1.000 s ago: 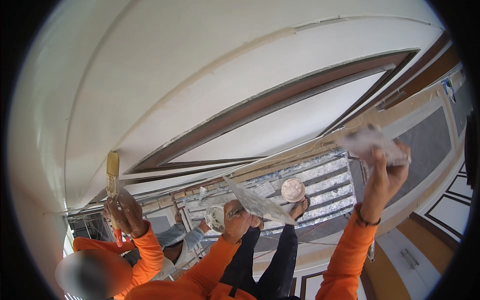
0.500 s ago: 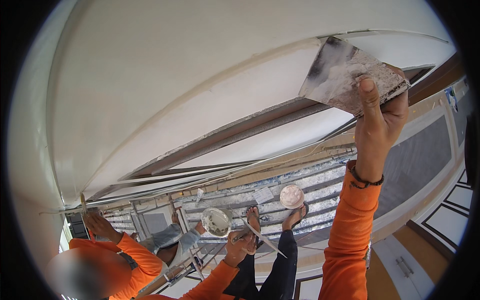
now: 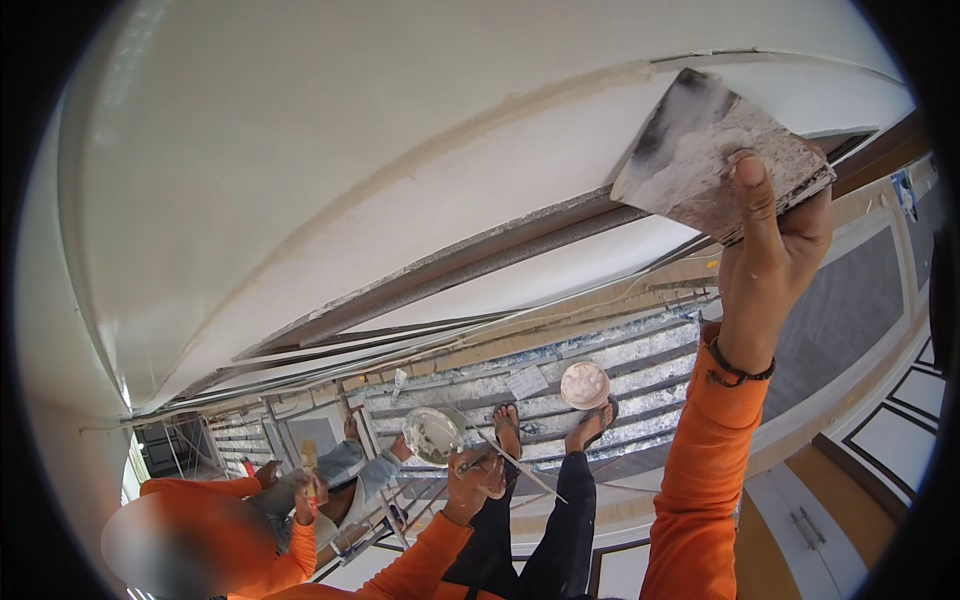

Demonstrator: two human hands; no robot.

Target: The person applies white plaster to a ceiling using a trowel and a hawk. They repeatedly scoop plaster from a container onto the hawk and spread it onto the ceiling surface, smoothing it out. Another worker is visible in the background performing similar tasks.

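My right hand [image 3: 765,255] is raised at the upper right, gripping a broad putty knife [image 3: 700,165]. Its thumb presses on the blade's face, which is smeared with whitish putty. The blade is against or just below the white ceiling, near a tan seam [image 3: 480,125]; whether it touches I cannot tell. Lower down, above the planks, my left hand [image 3: 474,487] is closed round the handle of a second wide scraper [image 3: 525,468], seen nearly edge-on.
Beneath me are splattered scaffold planks [image 3: 640,425], with a bucket of pinkish-white putty [image 3: 584,385] by my right foot and a pale bucket [image 3: 433,436] to the left. A co-worker in orange [image 3: 260,545] sits at lower left, holding a brush [image 3: 310,462]. Recessed channel [image 3: 480,245] runs along the ceiling.
My right hand and its putty knife have shifted slightly right and down in view. The left scraper has turned slightly. The co-worker's brush has come down from the ceiling edge and moved right.
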